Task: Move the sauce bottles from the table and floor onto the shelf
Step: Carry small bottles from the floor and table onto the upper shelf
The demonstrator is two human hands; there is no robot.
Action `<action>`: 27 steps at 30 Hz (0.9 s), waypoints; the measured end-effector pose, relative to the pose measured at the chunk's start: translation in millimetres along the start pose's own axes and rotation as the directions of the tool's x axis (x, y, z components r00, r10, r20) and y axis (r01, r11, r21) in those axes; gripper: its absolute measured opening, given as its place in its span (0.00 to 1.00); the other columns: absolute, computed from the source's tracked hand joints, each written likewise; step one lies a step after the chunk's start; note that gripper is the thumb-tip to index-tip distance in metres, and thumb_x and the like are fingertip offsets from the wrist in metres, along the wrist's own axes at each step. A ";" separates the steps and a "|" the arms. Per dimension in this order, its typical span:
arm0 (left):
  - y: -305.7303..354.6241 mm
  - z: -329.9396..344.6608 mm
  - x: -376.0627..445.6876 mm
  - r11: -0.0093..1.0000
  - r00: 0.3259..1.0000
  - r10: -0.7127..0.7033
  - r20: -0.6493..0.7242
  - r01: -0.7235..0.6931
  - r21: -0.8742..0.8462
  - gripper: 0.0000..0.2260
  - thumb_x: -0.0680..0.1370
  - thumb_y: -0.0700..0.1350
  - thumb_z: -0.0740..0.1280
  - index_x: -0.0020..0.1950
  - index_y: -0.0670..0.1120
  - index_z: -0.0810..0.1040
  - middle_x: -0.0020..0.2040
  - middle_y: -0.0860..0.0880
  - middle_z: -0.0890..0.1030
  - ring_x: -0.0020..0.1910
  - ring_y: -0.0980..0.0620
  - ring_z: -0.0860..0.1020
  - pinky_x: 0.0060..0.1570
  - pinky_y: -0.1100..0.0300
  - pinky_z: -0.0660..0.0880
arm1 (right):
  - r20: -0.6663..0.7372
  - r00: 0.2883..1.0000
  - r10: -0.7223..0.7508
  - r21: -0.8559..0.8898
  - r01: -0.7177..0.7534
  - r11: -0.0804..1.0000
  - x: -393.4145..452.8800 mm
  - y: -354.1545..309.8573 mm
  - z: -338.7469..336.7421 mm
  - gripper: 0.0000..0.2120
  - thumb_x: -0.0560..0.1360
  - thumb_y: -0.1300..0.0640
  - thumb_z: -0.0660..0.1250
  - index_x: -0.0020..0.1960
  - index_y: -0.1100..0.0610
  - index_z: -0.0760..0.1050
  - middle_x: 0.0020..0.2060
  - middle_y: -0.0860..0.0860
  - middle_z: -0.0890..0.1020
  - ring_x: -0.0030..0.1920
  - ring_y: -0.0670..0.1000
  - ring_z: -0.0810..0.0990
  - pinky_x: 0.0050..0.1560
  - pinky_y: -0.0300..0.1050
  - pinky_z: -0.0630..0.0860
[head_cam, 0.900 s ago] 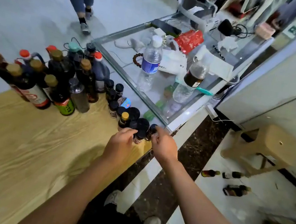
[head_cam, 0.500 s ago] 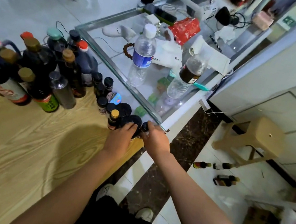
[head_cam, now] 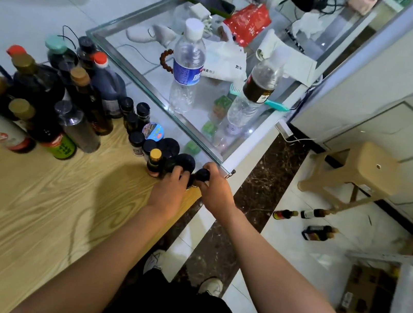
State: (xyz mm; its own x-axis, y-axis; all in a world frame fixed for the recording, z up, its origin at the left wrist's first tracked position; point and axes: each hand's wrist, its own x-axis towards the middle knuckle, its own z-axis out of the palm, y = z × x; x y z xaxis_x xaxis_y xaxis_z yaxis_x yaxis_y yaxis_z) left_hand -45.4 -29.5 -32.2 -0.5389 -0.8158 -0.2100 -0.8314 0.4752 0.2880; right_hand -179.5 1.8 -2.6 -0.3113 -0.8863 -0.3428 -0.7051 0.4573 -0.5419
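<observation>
Many sauce bottles stand on the wooden table [head_cam: 29, 209]: tall dark ones [head_cam: 34, 91] at the left, small black-capped jars [head_cam: 139, 129] toward the table's far corner. My left hand [head_cam: 167, 193] is closed on a black-lidded jar [head_cam: 185, 162] at that corner, beside a small gold-capped bottle [head_cam: 154, 161]. My right hand [head_cam: 214, 192] grips another small black-capped bottle [head_cam: 202, 175] next to it. Three more bottles [head_cam: 306, 221] lie on the white floor at the right. A shelf edge [head_cam: 387, 256] shows at the lower right.
A glass counter [head_cam: 127, 33] behind the table holds a water bottle [head_cam: 187, 64], a cola bottle [head_cam: 260, 83], a red packet and cables. A tan plastic stool [head_cam: 360, 170] stands by the white cabinets. People's feet are at the top left. A cardboard box [head_cam: 364, 295] sits low right.
Both hands have closed more firmly around the small black-capped bottles at the table corner. The view has shifted, so the table's bottles sit further left.
</observation>
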 end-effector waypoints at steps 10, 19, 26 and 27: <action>6.8 8.2 -5.4 0.943 0.998 -0.020 -0.063 -0.002 -0.332 0.18 0.79 0.46 0.63 0.67 0.40 0.69 0.58 0.40 0.77 0.55 0.41 0.77 0.50 0.49 0.75 | -0.038 0.999 0.031 0.172 -0.024 0.985 -26.9 28.9 -13.6 0.21 0.77 0.61 0.67 0.68 0.50 0.70 0.54 0.53 0.83 0.54 0.55 0.81 0.57 0.53 0.77; 27.5 -30.4 -15.3 0.690 0.999 -0.022 -0.029 -0.006 -0.723 0.20 0.75 0.44 0.70 0.67 0.48 0.74 0.57 0.50 0.78 0.54 0.53 0.78 0.54 0.57 0.77 | -0.117 0.993 -0.024 0.529 0.083 0.845 -60.5 34.2 -57.3 0.15 0.79 0.61 0.67 0.65 0.54 0.74 0.54 0.50 0.80 0.49 0.38 0.80 0.53 0.35 0.76; 89.9 -81.8 -11.8 0.354 0.998 -0.043 0.036 0.049 -0.934 0.17 0.77 0.41 0.68 0.65 0.51 0.73 0.56 0.53 0.81 0.56 0.56 0.80 0.55 0.60 0.77 | -0.221 0.960 0.174 0.805 0.079 0.588 -87.0 33.5 -105.1 0.14 0.84 0.60 0.55 0.64 0.48 0.73 0.58 0.52 0.78 0.56 0.51 0.79 0.58 0.51 0.78; 101.6 -86.9 -11.9 0.320 0.999 -0.025 0.025 0.031 -0.947 0.16 0.78 0.41 0.68 0.64 0.52 0.73 0.56 0.52 0.81 0.56 0.54 0.80 0.57 0.56 0.77 | -0.234 0.948 0.216 0.855 0.095 0.511 -92.7 33.7 -111.2 0.14 0.85 0.59 0.54 0.63 0.49 0.73 0.57 0.54 0.79 0.52 0.51 0.80 0.56 0.53 0.78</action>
State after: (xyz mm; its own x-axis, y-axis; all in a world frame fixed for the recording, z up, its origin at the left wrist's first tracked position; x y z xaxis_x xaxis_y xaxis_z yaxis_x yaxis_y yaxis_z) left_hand -111.7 -0.1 80.7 -0.5212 -0.8190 -0.2402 -0.1548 -0.1860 0.9703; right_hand -245.2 91.3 96.4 -0.5961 -0.7588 -0.2625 0.1548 0.2121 -0.9649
